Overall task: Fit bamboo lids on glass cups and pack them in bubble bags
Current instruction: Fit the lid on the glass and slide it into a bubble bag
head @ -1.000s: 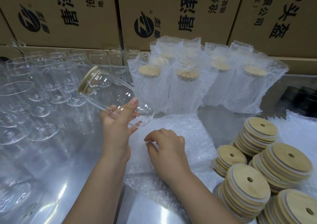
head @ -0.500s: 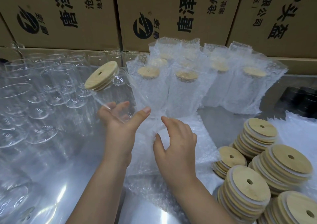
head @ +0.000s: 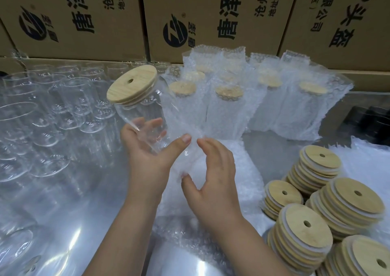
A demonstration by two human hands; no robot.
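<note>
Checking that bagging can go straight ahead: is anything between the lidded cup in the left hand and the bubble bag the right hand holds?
Nothing visible. The left hand grips the lidded glass cup by its base, right beside the bubble bag pinched by the right hand. Whether the bag's mouth is open cannot be told.

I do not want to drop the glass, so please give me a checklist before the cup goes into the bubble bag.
1. Bamboo lid seated on the glass cup: ok.
2. Left hand grips the cup's lower part: ok.
3. Right hand holds the bubble bag above the pile of bags: ok.
4. Bag mouth opened: cannot tell, the film is too clear.
5. Cup base turned toward the bag: ok.
</note>
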